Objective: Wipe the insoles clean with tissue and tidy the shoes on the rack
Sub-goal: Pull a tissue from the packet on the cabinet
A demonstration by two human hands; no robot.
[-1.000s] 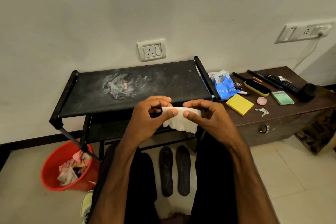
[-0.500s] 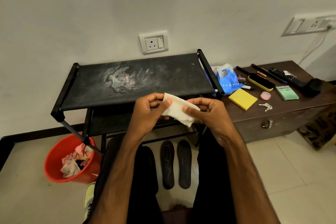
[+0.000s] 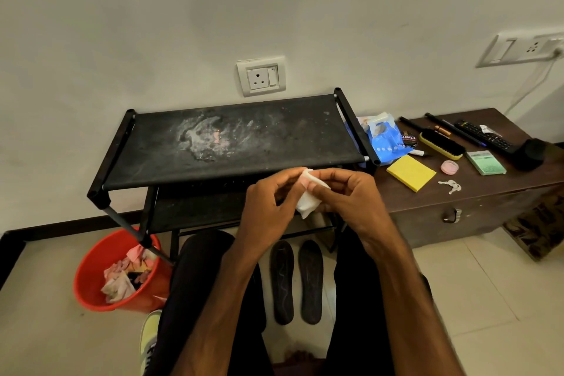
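Observation:
A white tissue [image 3: 307,204] is bunched between my two hands, in front of the black shoe rack [image 3: 232,143]. My left hand [image 3: 268,207] pinches its upper left edge with thumb and fingers. My right hand [image 3: 348,198] pinches it from the right, fingers curled over it. Two dark insoles [image 3: 296,282] lie side by side on the floor between my knees, below the hands. The rack's top shelf carries a whitish dusty smear [image 3: 204,137]. A yellow-green shoe [image 3: 149,339] shows partly beside my left leg.
A red bucket [image 3: 91,293] of crumpled used tissues stands at the rack's left foot. To the right, a brown wooden chest [image 3: 476,207] holds a blue tissue pack [image 3: 384,140], a yellow sponge [image 3: 410,172], a shoe brush [image 3: 441,145], keys and a remote.
My hands have drawn together and folded the spread tissue into a smaller bunch. The view has shifted slightly.

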